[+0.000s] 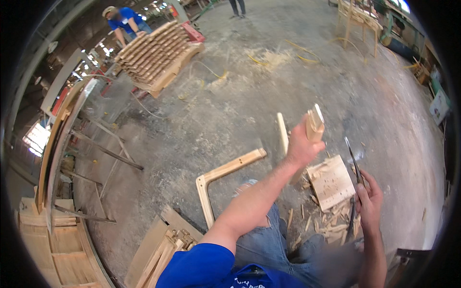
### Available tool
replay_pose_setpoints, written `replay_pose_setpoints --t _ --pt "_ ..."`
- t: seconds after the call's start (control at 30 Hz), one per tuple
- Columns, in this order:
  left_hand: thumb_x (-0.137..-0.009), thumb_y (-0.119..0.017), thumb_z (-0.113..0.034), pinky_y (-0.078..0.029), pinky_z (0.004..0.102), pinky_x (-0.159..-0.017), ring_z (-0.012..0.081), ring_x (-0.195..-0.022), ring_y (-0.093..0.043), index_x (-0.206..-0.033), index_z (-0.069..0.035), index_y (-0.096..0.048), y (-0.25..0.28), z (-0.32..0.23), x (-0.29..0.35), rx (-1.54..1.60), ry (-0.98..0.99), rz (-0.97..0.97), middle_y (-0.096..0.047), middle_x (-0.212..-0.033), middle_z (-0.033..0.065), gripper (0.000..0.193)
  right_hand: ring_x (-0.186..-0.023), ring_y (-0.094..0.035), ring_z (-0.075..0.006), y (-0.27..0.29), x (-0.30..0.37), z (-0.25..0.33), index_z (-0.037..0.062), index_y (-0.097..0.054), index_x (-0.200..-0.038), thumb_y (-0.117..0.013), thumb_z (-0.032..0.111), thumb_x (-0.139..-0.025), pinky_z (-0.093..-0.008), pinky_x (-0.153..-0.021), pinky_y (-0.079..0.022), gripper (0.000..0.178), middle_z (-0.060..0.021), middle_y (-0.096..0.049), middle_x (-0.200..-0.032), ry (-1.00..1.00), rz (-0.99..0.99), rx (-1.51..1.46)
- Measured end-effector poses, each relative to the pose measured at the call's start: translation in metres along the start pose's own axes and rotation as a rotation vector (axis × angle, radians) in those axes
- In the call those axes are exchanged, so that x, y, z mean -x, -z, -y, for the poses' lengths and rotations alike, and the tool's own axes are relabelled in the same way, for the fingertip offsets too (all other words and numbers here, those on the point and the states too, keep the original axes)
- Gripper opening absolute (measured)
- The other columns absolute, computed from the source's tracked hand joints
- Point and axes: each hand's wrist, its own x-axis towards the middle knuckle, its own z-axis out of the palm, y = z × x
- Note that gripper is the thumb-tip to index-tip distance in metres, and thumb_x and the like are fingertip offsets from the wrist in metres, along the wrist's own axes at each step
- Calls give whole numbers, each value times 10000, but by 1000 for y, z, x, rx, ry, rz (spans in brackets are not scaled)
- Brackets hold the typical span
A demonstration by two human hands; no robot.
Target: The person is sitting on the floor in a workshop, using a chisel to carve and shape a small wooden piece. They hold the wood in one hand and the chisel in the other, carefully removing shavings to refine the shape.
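My left hand (305, 142) is closed round a pale wooden piece (315, 126), raised above the floor with its end pointing up and away. Just left of that hand shows a slim wooden bar (282, 132); whether it joins the held piece I cannot tell. In my right hand (370, 198) is a chisel (354, 158), long, slim and dark, its bright tip pointing away from me. Between the two hands lies a flat square wooden block (331, 182), marked with small dents and bearing a few chips. Wood chips (336, 223) are scattered round it.
An angled wooden frame piece (230, 165) lies left of my arm. More wooden parts (165, 245) are at lower left, beside a metal-legged rack (103, 149). Farther off, a person in blue (126, 24) stands behind stacked wooden parts (156, 53). Yellow hoses (302, 53) cross the floor.
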Motion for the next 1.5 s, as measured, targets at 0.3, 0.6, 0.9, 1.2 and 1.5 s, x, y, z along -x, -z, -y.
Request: replay_pose_setpoints --t 0.3,0.6,0.9,1.2,1.5 --pt "-694 -759 -13 -561 336 -710 132 -775 -670 -1000 -87 -598 -3 12 -7 15 -3 36 -662 -872 12 354 -927 -735 -168 -24 7 84 43 -683 -1384 -660 24 -993 -319 -846 -558 393 -173 -787 -1086 409 -74 416" --pt "-699 -775 -57 -567 375 -866 214 -948 -685 -1197 -28 -614 3 22 -6 -35 -100 -14 -664 -988 47 524 -960 -714 -175 -34 0 46 6 -650 -1436 -627 -3 -999 -313 -887 -551 438 -147 -767 -1202 427 -17 251" --pt "-956 -809 -362 -524 352 -824 155 -931 -599 -1416 -41 -482 2 -7 4 113 -207 -45 -586 -1075 39 648 -1076 -693 -168 -35 -11 38 -53 -480 -1577 -577 -26 -1021 -291 -950 -539 565 -154 -712 -1322 149 -32 -249" --pt "-1062 -640 -350 -494 302 -818 118 -972 -560 -1480 -40 -447 -12 -48 30 544 -151 112 -547 -1132 48 555 -978 -690 -135 -36 -4 34 -38 -692 -1378 -805 138 -914 -299 -894 -544 509 -75 -772 -1044 -53 229 333" --pt "-1019 -763 -311 -464 296 -730 104 -841 -550 -1168 -55 -572 -39 -71 69 458 -267 313 -566 -940 9 353 -1084 -720 -262 -69 0 -24 -7 -617 -1302 -854 109 -802 -408 -884 -592 565 -138 -702 -1198 241 332 185"
